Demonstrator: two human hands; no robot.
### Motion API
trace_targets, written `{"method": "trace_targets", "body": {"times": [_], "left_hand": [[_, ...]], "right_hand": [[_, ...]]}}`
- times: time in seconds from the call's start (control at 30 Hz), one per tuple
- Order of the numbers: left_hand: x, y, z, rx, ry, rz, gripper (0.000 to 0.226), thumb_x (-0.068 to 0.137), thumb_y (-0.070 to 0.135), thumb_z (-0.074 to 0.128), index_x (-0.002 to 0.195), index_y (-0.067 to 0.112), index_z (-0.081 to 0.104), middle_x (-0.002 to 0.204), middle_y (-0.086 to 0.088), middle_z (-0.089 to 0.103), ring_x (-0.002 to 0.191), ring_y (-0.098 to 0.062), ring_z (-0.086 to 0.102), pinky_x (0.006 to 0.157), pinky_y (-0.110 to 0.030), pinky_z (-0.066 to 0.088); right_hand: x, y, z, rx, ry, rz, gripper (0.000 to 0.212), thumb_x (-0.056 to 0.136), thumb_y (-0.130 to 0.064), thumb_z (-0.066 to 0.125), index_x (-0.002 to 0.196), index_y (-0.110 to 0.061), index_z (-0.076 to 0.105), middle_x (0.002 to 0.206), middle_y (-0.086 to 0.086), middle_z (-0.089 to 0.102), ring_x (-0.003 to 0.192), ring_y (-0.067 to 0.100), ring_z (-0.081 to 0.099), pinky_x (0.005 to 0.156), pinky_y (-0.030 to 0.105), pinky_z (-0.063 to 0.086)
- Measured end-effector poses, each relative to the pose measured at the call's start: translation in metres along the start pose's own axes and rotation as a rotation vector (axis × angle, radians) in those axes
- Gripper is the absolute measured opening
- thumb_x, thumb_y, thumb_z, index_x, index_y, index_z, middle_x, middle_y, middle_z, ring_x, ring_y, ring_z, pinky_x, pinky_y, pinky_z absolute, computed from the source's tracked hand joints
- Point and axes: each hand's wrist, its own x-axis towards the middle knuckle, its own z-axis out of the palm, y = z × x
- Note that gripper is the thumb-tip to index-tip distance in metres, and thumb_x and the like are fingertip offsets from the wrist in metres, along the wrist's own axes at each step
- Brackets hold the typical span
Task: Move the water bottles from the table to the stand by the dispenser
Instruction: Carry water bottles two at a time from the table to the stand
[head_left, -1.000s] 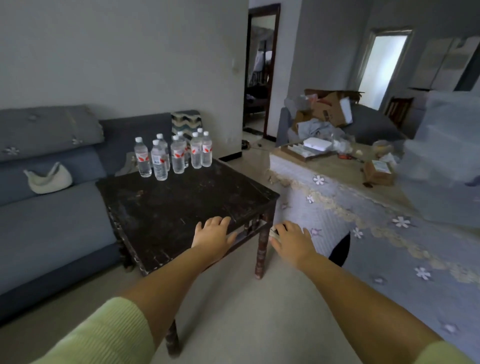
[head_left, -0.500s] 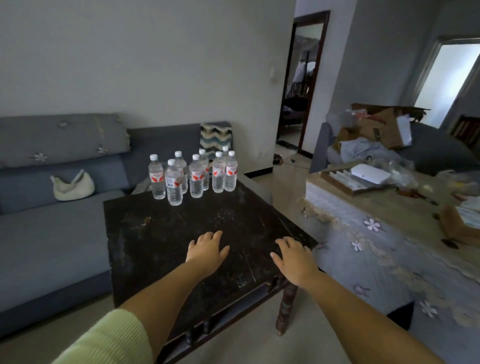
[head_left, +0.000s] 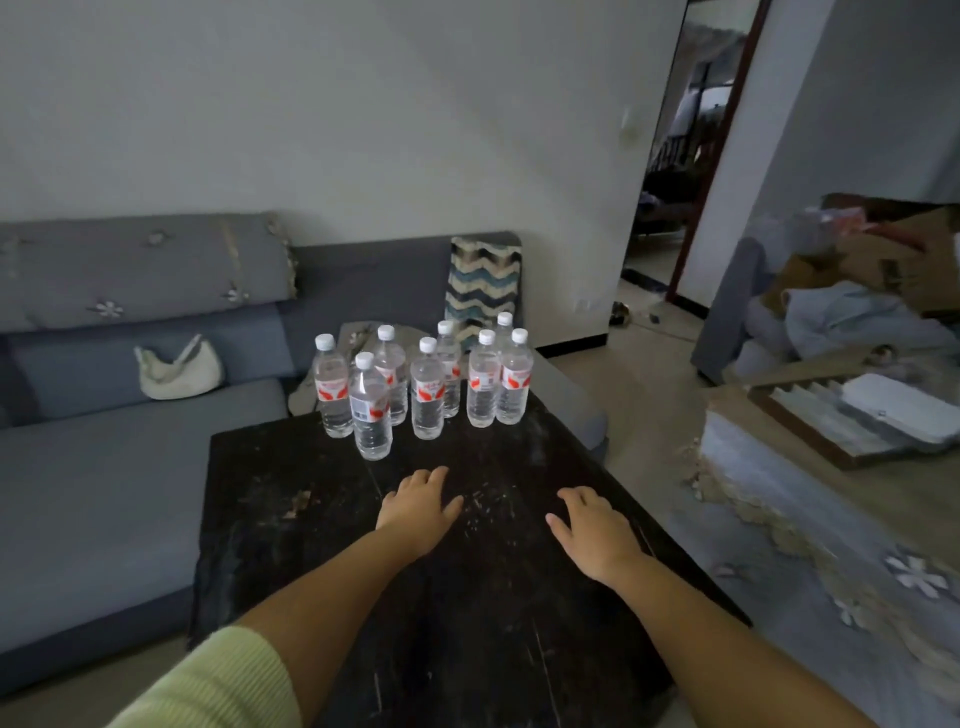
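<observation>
Eight water bottles (head_left: 423, 387) stand upright in a tight cluster at the far edge of the dark table (head_left: 291, 525), caps on, labels facing mixed ways. Bunched like that, they let you take two neighbours at once, one per hand. None has left the table, so the task looks barely begun.

Your left hand (head_left: 415, 512) hovers over the table just short of the nearest bottle (head_left: 370, 408), fingers loosely spread, holding nothing. Your right hand (head_left: 595, 530) sits further toward the table's right side, fingers apart, also empty. Both palms face down, set for a reach forward, I judge. Whether either palm touches the wood, you cannot tell.

Hidden or unclear:
- Stand and dispenser: not in view anywhere.
- Rear bottles: partly covered by those in front; the count of eight rests on visible caps.
- Table's near edge and legs: cut off by your arms and the frame.
- Sofa (head_left: 104, 467) behind the table carries a pale bag (head_left: 179, 369).
- Right of the table, the clutter blurs.
</observation>
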Motion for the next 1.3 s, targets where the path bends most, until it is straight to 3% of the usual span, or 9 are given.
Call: {"method": "trace_targets", "body": {"times": [0.37,0.5,0.6,0.73,0.8,0.9,1.0,1.13,1.3], "left_hand": [[0.152,0.023,0.029,-0.282,-0.05,-0.093,0.069,0.091,0.046,0.054,0.148,0.024,0.024,0.151,-0.005,0.033,0.137,-0.023,0.036,0.108,-0.042,0.039],[0.224,0.04,0.044,-0.435,-0.012,-0.206,0.077,0.086,0.042,0.063,0.149,0.023,0.022,0.149,-0.006,0.036,0.134,-0.022,0.041,0.106,-0.037,0.039],[0.268,0.048,0.053,-0.653,0.12,-0.285,0.078,0.079,0.038,0.071,0.144,0.03,0.028,0.145,0.0,0.041,0.132,-0.017,0.043,0.101,-0.029,0.038],[0.306,0.052,0.068,-0.856,0.2,-0.338,0.094,0.064,0.046,0.075,0.144,0.034,0.025,0.146,0.007,0.04,0.134,-0.014,0.04,0.108,-0.041,0.039],[0.318,0.048,0.075,-0.94,0.208,-0.352,0.085,0.058,0.048,0.076,0.133,0.043,0.036,0.134,0.017,0.05,0.125,-0.003,0.048,0.099,-0.028,0.046],[0.331,0.037,0.083,-0.968,0.226,-0.362,0.066,0.064,0.031,0.082,0.11,0.055,0.043,0.11,0.03,0.058,0.102,0.017,0.055,0.075,-0.006,0.045],[0.346,0.033,0.092,-0.957,0.223,-0.377,0.06,0.068,0.021,0.082,0.105,0.05,0.046,0.102,0.022,0.064,0.097,0.007,0.062,0.075,-0.012,0.049],[0.353,0.037,0.095,-0.924,0.225,-0.429,0.082,0.066,0.029,0.083,0.134,0.023,0.038,0.118,0.006,0.062,0.106,-0.01,0.061,0.093,-0.033,0.051],[0.334,0.04,0.099,-0.89,0.179,-0.424,0.085,0.063,0.036,0.085,0.135,0.029,0.039,0.118,0.011,0.063,0.108,-0.007,0.061,0.091,-0.03,0.052]], "right_hand": [[0.181,0.04,0.004,0.118,-0.044,-0.079,0.055,0.099,-0.041,0.042,0.146,-0.015,0.032,0.149,0.007,0.036,0.134,0.024,0.039,0.108,0.039,0.038],[0.268,0.056,0.013,0.316,-0.077,-0.054,0.062,0.093,-0.038,0.056,0.145,-0.013,0.032,0.148,0.008,0.038,0.135,0.024,0.038,0.108,0.036,0.037],[0.323,0.063,0.021,0.481,-0.098,-0.052,0.073,0.086,-0.036,0.067,0.146,-0.012,0.031,0.148,0.01,0.039,0.135,0.025,0.039,0.108,0.037,0.036],[0.373,0.062,0.034,0.764,-0.114,-0.125,0.082,0.076,-0.027,0.079,0.143,-0.014,0.034,0.143,0.005,0.046,0.133,0.02,0.043,0.109,0.04,0.04],[0.389,0.054,0.04,0.893,-0.086,-0.166,0.08,0.07,-0.02,0.084,0.137,-0.014,0.041,0.133,0.001,0.055,0.125,0.014,0.052,0.103,0.033,0.044],[0.405,0.043,0.052,1.01,-0.047,-0.218,0.07,0.066,-0.012,0.086,0.126,-0.018,0.049,0.115,-0.009,0.061,0.108,-0.004,0.059,0.088,0.015,0.052],[0.409,0.042,0.062,1.054,-0.012,-0.217,0.075,0.067,-0.013,0.086,0.129,-0.019,0.045,0.111,-0.019,0.057,0.102,-0.016,0.056,0.076,0.0,0.045],[0.409,0.045,0.066,1.036,0.035,-0.28,0.062,0.069,-0.017,0.084,0.122,-0.015,0.052,0.11,-0.006,0.064,0.103,-0.001,0.062,0.083,0.007,0.047],[0.395,0.054,0.064,1.004,0.03,-0.322,0.059,0.07,-0.018,0.084,0.121,-0.012,0.055,0.11,-0.002,0.066,0.104,0.005,0.063,0.084,0.011,0.05]]}}
